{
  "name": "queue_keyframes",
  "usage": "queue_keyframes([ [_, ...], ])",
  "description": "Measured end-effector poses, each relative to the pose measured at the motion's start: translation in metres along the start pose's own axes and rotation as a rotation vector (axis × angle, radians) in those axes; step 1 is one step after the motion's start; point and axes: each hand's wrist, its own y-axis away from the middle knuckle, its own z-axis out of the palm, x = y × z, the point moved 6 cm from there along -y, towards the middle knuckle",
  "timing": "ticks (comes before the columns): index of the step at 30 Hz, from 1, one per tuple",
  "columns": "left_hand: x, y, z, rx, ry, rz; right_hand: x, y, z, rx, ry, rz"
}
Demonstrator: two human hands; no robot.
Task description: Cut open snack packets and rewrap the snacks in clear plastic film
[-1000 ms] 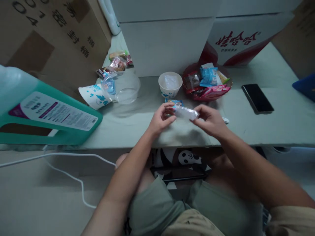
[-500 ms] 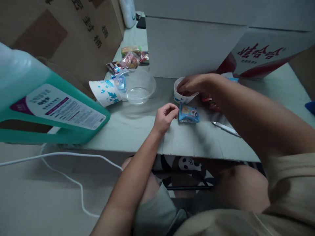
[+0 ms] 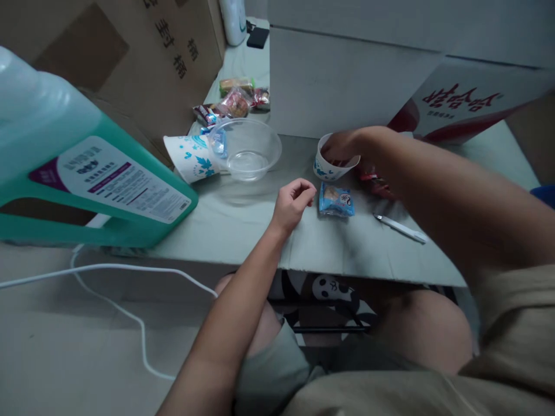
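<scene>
My right hand (image 3: pixel 342 144) reaches into an upright white paper cup with blue print (image 3: pixel 326 169). Its fingertips are down inside the cup and hidden. My left hand (image 3: pixel 292 200) rests on the pale table (image 3: pixel 243 231) with its fingers curled loosely, nothing visible in them. A blue snack packet (image 3: pixel 336 200) lies just right of the left hand, in front of the cup. A white pen-like tool (image 3: pixel 401 228) lies on the table under my right forearm.
A clear plastic bowl (image 3: pixel 245 150) and a tipped paper cup (image 3: pixel 191 157) sit at the left. Behind them lie several wrapped snacks (image 3: pixel 232 104). A large teal jug (image 3: pixel 73 167) lies at the far left. Cardboard boxes (image 3: pixel 347 81) stand at the back. A white cable (image 3: pixel 130 277) runs along the floor.
One second ago both hands held a clear wrapper over the table. My right hand has since moved to the cup and pushed into it; my left hand dropped to the table.
</scene>
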Motion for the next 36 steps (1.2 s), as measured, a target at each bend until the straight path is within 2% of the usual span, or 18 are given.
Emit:
queue_keyframes([
  [2,0.0,0.001,0.0,0.002,-0.024,0.01,-0.01,0.03,-0.011,-0.251,0.092,0.142],
  [4,-0.002,0.001,0.0,0.01,-0.066,0.026,-0.024,0.073,-0.034,-0.143,0.093,0.106],
  [6,-0.005,0.001,0.0,0.027,-0.143,0.044,-0.023,0.128,-0.045,0.025,0.027,0.045],
  [8,-0.009,0.001,0.001,0.043,-0.266,0.063,-0.002,0.183,-0.038,0.146,-0.011,0.056],
  [10,-0.014,0.0,0.007,0.019,-0.435,0.112,0.032,0.23,-0.028,0.307,0.064,0.174],
  [13,-0.024,0.0,0.025,-0.135,-0.709,0.218,0.069,0.268,-0.014,0.389,0.27,0.279],
  [15,-0.035,0.0,0.036,-0.252,-0.858,0.219,0.084,0.275,-0.012,0.382,0.364,0.317],
  [17,-0.044,-0.001,0.041,-0.302,-0.956,0.184,0.096,0.276,-0.014,0.346,0.407,0.356],
  [19,-0.046,-0.003,0.042,-0.291,-0.988,0.179,0.107,0.275,-0.015,0.293,0.41,0.391],
  [22,-0.04,-0.005,0.04,-0.238,-0.918,0.216,0.113,0.273,-0.016,0.259,0.371,0.391],
  [26,-0.03,-0.003,0.031,-0.116,-0.661,0.202,0.1,0.271,-0.017,0.318,0.253,0.304],
  [30,-0.037,0.004,0.027,-0.04,-0.428,0.045,0.077,0.269,-0.013,0.319,0.016,0.247],
  [33,-0.046,0.009,0.028,-0.014,-0.452,-0.04,0.064,0.265,-0.007,0.298,-0.147,0.218],
  [36,-0.048,0.01,0.034,-0.085,-0.538,-0.023,0.057,0.262,-0.005,0.308,-0.212,0.158],
])
